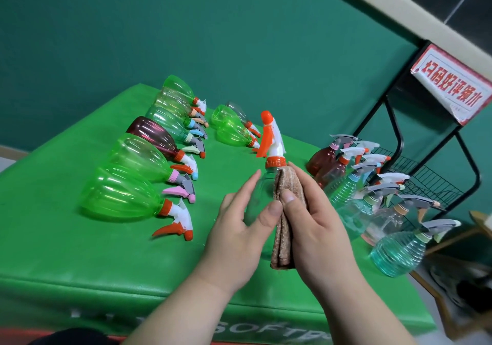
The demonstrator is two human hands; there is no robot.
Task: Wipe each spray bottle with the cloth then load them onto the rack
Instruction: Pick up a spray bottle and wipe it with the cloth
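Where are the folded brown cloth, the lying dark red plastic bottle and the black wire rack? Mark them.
folded brown cloth point(282, 240): head view, lower fold.
lying dark red plastic bottle point(152, 134): head view, ribbed body.
black wire rack point(430, 177): head view, wire shelf.

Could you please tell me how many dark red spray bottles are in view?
3. One dark red bottle lies in the left row on the green mat; the other two are at the far end of the right-hand cluster, near the rack. More may be hidden.

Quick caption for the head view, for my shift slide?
A clear spray bottle held in the left hand, the right hand pressing a brown cloth to it, over the green table.
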